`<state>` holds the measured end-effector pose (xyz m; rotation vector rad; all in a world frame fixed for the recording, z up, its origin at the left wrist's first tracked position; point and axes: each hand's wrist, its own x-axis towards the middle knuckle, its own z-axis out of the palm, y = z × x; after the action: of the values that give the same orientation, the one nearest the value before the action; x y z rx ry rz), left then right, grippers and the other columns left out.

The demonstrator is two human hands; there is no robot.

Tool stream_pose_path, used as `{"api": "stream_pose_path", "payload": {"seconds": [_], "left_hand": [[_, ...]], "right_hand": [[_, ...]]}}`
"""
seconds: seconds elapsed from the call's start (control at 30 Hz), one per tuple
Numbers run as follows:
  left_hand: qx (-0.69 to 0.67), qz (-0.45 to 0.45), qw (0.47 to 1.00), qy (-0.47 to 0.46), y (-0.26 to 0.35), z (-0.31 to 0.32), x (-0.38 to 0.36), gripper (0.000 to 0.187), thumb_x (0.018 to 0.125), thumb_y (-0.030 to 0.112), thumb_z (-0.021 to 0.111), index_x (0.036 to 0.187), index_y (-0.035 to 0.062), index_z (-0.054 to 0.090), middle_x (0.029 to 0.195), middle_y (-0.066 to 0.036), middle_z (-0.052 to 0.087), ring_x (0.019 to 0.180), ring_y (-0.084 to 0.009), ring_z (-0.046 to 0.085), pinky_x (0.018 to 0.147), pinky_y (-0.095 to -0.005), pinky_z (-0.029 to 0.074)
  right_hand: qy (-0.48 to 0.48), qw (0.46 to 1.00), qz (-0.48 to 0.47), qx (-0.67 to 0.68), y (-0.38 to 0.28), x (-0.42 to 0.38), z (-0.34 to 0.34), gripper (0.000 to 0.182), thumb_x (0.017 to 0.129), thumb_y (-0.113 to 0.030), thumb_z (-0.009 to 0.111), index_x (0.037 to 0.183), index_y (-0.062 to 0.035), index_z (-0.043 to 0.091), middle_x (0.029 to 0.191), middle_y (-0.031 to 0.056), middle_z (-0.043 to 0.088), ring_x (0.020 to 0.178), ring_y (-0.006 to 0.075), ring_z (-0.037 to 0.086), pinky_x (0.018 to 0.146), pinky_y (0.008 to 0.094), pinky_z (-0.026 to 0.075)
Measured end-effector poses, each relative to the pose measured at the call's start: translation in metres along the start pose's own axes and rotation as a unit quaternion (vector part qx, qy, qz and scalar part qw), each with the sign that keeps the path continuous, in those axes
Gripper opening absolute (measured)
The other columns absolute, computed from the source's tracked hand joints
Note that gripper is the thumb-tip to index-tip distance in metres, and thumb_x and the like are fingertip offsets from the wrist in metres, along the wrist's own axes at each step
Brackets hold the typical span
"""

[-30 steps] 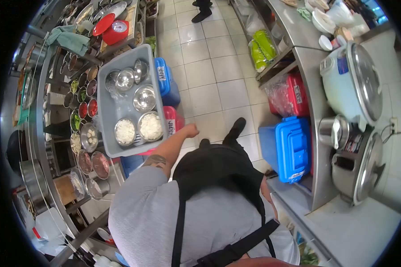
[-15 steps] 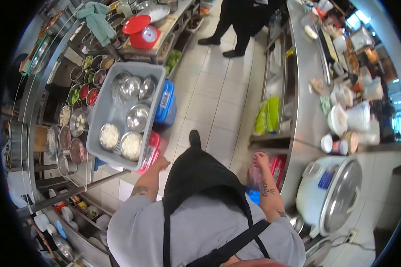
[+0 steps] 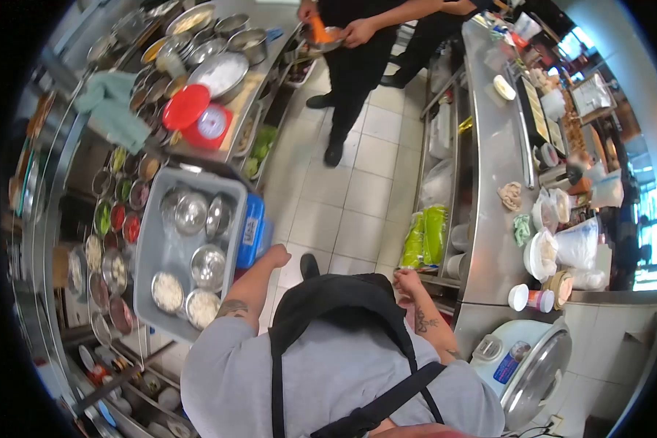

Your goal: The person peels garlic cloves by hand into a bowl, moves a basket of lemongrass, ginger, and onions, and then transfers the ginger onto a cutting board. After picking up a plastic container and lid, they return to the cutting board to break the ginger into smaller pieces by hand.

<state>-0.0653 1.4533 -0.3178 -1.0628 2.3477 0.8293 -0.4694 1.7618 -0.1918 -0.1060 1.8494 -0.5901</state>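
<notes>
Left of the left grip [image 3: 274,256] lies the grey tub [image 3: 147,252]; I cannot tell whether that grip is clenched. Right grip [image 3: 407,282], released, hangs farther right of the tub, near green packages [image 3: 425,237]

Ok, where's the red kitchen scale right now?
In the head view, the red scale sits toward the upper left, on the worktop just beyond the grey tub, with the green cloth to its left.

Pale tiled floor [image 3: 350,190], steel counters [image 3: 489,146]
</notes>
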Motion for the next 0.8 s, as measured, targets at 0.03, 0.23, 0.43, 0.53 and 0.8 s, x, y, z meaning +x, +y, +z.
{"api": "stream_pose_path", "payload": {"seconds": [0.03, 0.23, 0.43, 0.53, 0.8], "left_hand": [[0.004, 0.035, 0.999, 0.013, 0.010, -0.012, 0.021, 0.047, 0.087, 0.038, 0.056, 0.096, -0.0061, 0.070, 0.111, -0.029, 0.065, 0.103, -0.0430, 0.063, 0.090, -0.0472, 0.051], [0.079, -0.019, 0.968, -0.239, 0.095, -0.068, 0.097, 0.039, 0.082, 0.030, 0.059, 0.095, -0.0037, 0.072, 0.106, -0.027, 0.067, 0.098, -0.0371, 0.067, 0.088, -0.0445, 0.052], [0.145, 0.079, 0.963, -0.213, 0.190, -0.094, 0.171, 0.034, 0.081, 0.028, 0.055, 0.071, 0.0006, 0.072, 0.071, -0.022, 0.068, 0.073, -0.0313, 0.070, 0.074, -0.0421, 0.055], [0.113, 0.105, 0.979, -0.136, 0.240, -0.096, 0.245, 0.037, 0.082, 0.030, 0.054, 0.064, 0.0019, 0.070, 0.061, -0.018, 0.065, 0.065, -0.0313, 0.068, 0.072, -0.0430, 0.054], [-0.015, 0.085, 0.994, -0.068, 0.445, -0.167, 0.298, 0.036, 0.081, 0.034, 0.065, 0.099, 0.0026, 0.069, 0.101, -0.021, 0.069, 0.098, -0.0361, 0.066, 0.086, -0.0437, 0.052]], "right_hand": [[0.005, 1.000, -0.010, 0.021, -0.007, 0.007, -0.008, 0.024, 0.095, -0.020, 0.059, 0.114, -0.0051, 0.061, 0.079, 0.0052, 0.063, 0.056, 0.0135, 0.056, 0.046, 0.0300, 0.046], [0.006, 0.993, -0.096, 0.061, -0.082, 0.020, -0.075, 0.031, 0.095, -0.024, 0.061, 0.120, -0.0067, 0.059, 0.090, 0.0057, 0.067, 0.069, 0.0139, 0.063, 0.056, 0.0293, 0.050], [-0.015, 0.977, -0.160, 0.139, -0.131, 0.063, -0.178, 0.031, 0.095, -0.027, 0.061, 0.118, -0.0073, 0.060, 0.098, 0.0056, 0.068, 0.074, 0.0146, 0.064, 0.060, 0.0289, 0.051], [-0.020, 0.980, -0.165, 0.107, -0.147, 0.088, -0.224, 0.030, 0.095, -0.028, 0.061, 0.116, -0.0073, 0.060, 0.098, 0.0060, 0.068, 0.073, 0.0152, 0.065, 0.060, 0.0296, 0.051], [-0.145, 0.955, -0.242, 0.095, -0.231, 0.090, -0.260, 0.033, 0.094, -0.026, 0.063, 0.118, -0.0041, 0.062, 0.096, 0.0073, 0.068, 0.075, 0.0132, 0.064, 0.061, 0.0269, 0.050]]}}
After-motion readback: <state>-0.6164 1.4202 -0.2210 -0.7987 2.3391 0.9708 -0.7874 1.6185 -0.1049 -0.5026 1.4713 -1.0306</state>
